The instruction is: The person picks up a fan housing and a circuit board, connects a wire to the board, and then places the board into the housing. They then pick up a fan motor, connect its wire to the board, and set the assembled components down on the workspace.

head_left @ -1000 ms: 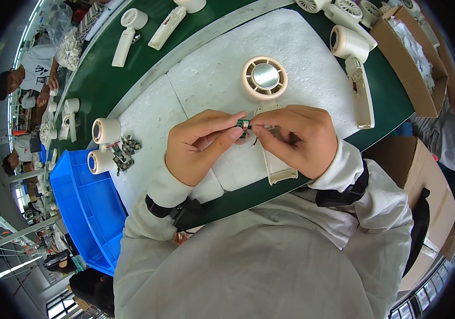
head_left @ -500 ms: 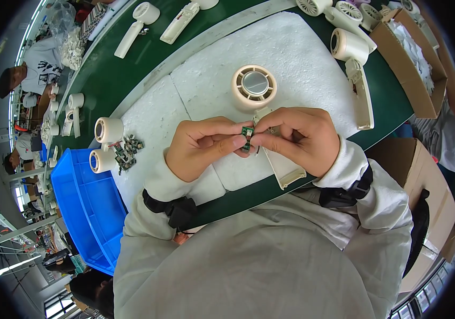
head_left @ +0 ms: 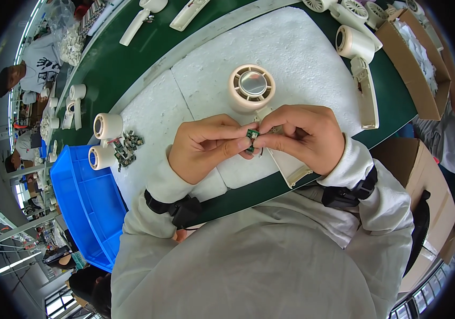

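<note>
A small green circuit board (head_left: pixel 251 135) is pinched between the fingertips of both hands, above a white foam sheet. My left hand (head_left: pixel 202 149) grips it from the left with thumb and fingers closed. From the right, my right hand (head_left: pixel 307 139) closes thumb and forefinger on its edge; whether a wire is also between them I cannot make out. Just beyond and beneath lies a cream handheld fan (head_left: pixel 252 87), its round head facing up with a silvery disc in the middle. Its opened handle shell (head_left: pixel 293 169) runs under my right hand toward the table's near edge.
Left on the foam (head_left: pixel 155 101) lie two cream fan heads (head_left: pixel 108 126) and a pile of circuit boards (head_left: pixel 127 149). A blue divided bin (head_left: pixel 86 204) stands at the left. More fan parts (head_left: pixel 356 45) and a cardboard box (head_left: pixel 411 64) are at the right. Another person (head_left: pixel 38 66) sits far left.
The board has tilted slightly between my fingertips, and my right thumb now sits closer over its edge. The whole view has shifted a little; the fan lies as before.
</note>
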The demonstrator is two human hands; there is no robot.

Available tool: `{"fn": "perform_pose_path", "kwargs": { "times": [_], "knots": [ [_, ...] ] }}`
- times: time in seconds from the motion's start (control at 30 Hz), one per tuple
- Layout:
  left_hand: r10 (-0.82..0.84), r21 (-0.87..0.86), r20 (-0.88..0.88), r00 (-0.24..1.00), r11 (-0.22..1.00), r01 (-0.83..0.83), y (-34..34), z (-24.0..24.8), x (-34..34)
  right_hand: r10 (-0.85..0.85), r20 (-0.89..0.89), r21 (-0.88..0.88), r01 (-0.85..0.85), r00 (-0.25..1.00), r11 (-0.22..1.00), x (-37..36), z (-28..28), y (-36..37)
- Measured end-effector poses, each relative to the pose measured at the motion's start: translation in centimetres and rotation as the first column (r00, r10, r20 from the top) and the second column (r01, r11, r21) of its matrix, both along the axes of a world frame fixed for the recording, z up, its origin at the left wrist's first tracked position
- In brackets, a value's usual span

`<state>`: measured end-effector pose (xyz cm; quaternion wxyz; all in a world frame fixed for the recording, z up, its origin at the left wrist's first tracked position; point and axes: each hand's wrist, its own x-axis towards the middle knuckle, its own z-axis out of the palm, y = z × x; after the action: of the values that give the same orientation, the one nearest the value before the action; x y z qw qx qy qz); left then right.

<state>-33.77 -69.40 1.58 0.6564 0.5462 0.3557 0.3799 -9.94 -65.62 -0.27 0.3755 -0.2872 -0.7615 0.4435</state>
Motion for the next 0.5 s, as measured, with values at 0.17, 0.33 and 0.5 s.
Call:
{"fn": "perform_pose_path", "kwargs": {
  "times": [0.17, 0.33, 0.5],
  "knots": [
    [0.039, 0.027, -0.002, 0.999, 0.999, -0.039, 0.1, -0.2, 0.3, -0.038, 0.055, -0.020, 0.039, 0.998, 0.999, -0.1, 0.4, 0.0],
    [0.164, -0.022, -0.044, 0.985, 0.986, -0.165, 0.6, -0.1, 0.7, -0.080, 0.093, 0.064, 0.074, 0.992, 0.995, -0.4, 0.7, -0.5],
    [0.173, -0.053, -0.056, 0.983, 0.983, -0.176, 0.6, -0.3, 0.5, -0.030, 0.100, 0.264, 0.002, 0.995, 0.964, -0.9, 0.4, -0.6]
  ]
}}
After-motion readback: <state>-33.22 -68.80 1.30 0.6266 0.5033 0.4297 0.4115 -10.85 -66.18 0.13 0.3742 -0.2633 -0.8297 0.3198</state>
